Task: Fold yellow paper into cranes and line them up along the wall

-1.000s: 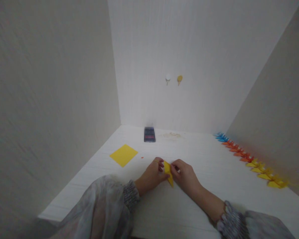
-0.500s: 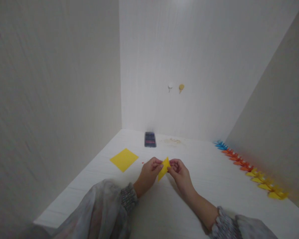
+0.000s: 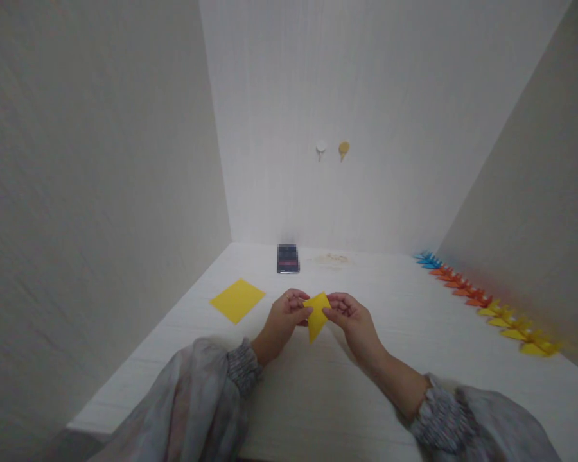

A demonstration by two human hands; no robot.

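Note:
A piece of folded yellow origami paper (image 3: 318, 313) is held up between my two hands, its lower tip pointing down. My left hand (image 3: 285, 321) pinches its left edge, thumb in front and fingers behind. On the other side my right hand (image 3: 358, 323) grips the right edge in the same way. The fingertips behind the paper are partly hidden. To the left of my hands, a flat yellow paper sheet (image 3: 237, 300) lies on the white table (image 3: 318, 398).
Folded paper cranes stand in a row along the right wall: blue (image 3: 428, 260), orange (image 3: 457, 282) and yellow (image 3: 520, 327). A dark phone-like object (image 3: 288, 258), blurred out, lies near the back wall. Two hooks, white (image 3: 320, 148) and yellow (image 3: 343, 149), are on that wall.
The folded paper has turned to show a broader face, with an upper left corner now visible. Both hands still pinch it. The whole view has shifted slightly.

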